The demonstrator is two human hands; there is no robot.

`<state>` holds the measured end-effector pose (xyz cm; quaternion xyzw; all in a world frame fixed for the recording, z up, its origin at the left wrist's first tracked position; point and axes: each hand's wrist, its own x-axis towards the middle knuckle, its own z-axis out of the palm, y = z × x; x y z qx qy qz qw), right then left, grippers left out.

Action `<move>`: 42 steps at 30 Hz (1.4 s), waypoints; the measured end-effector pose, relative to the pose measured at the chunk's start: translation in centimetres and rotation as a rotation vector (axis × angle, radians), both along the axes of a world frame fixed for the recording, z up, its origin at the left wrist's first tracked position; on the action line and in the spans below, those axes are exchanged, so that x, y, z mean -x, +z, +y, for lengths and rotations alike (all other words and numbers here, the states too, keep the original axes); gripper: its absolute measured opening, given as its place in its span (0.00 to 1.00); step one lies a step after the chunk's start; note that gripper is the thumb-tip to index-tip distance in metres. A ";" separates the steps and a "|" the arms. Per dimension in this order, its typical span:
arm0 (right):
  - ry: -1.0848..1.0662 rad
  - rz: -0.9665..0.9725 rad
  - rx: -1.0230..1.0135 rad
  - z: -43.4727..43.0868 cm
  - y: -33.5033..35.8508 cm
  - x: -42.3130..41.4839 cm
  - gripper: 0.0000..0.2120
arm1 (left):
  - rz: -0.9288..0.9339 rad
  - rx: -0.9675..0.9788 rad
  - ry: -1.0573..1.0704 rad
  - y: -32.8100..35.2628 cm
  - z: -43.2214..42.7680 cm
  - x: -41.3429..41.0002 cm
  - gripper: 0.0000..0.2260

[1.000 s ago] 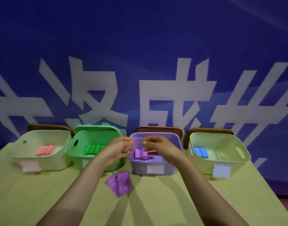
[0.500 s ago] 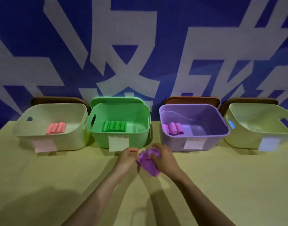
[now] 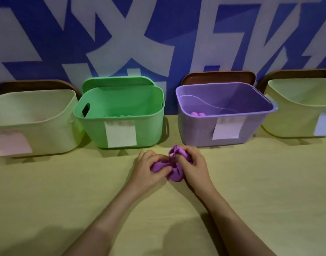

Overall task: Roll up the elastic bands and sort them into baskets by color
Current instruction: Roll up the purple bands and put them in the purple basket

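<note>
The purple elastic band (image 3: 174,174) is a soft, crumpled bundle, bunched and folded rather than neatly rolled (one looped end pokes up by the right fingers). It sits low over the yellow-green table (image 3: 66,191), just before the gap between the green basket (image 3: 95,130) and the purple basket (image 3: 195,130). The left hand (image 3: 147,170) pinches its left part and the right hand (image 3: 194,168) grips its right part, both with fingers curled.

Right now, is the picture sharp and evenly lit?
Head view: dim, bluish light; soft shadows on the table below the green basket and purple basket; the purple band in the left hand and right hand looks slightly blurred.
</note>
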<state>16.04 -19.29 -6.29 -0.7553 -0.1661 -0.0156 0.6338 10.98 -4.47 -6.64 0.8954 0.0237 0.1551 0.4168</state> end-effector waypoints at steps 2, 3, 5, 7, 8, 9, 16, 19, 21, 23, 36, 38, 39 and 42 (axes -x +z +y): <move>0.047 0.018 -0.071 0.1 0.0 0.4 0.10 | -0.057 0.118 0.013 0.2 -0.4 0.7 0.12; 0.080 0.017 -0.085 0.0 0.1 0.8 0.07 | -0.071 0.182 0.049 0.3 -0.7 1.0 0.13; 0.121 0.006 -0.074 0.0 0.1 1.5 0.07 | -0.083 0.260 0.097 0.5 -1.2 1.4 0.16; 0.131 0.007 -0.050 0.2 0.3 2.3 0.08 | -0.068 0.319 0.124 0.9 -1.4 1.9 0.18; 0.133 0.033 -0.064 0.4 0.6 3.0 0.08 | -0.055 0.332 0.133 0.9 -1.4 2.2 0.18; 0.136 0.077 -0.100 0.4 0.7 3.8 0.09 | -0.062 0.316 0.141 0.9 -1.4 2.7 0.18; 0.208 0.303 -0.277 -0.1 4.2 9.5 0.09 | -0.079 0.307 0.105 4.9 -0.6 7.8 0.11; 0.236 0.258 -0.204 -0.7 7.2 10.9 0.07 | -0.113 0.598 0.008 8.0 -0.6 9.9 0.08; 0.252 0.204 -0.135 -1.1 8.9 12.1 0.06 | -0.140 0.747 -0.047 9.9 -1.0 11.4 0.06; 0.240 0.106 -0.059 -1.5 10.5 13.4 0.10 | -0.155 0.795 -0.095 11.6 -1.4 13.0 0.01; 0.229 -0.253 -0.021 -2.5 17.3 18.7 0.06 | -0.089 0.763 -0.165 17.1 -2.8 18.4 0.17; 0.205 -0.239 -0.097 -2.2 17.7 18.7 0.07 | -0.131 0.782 -0.196 17.6 -2.8 18.6 0.17; 0.208 -0.235 -0.123 -2.2 17.9 18.6 0.07 | -0.164 0.755 -0.203 17.7 -2.7 18.7 0.14; 0.292 -0.182 -0.192 -2.6 18.2 18.6 0.05 | -0.231 0.671 -0.179 18.0 -2.6 18.7 0.07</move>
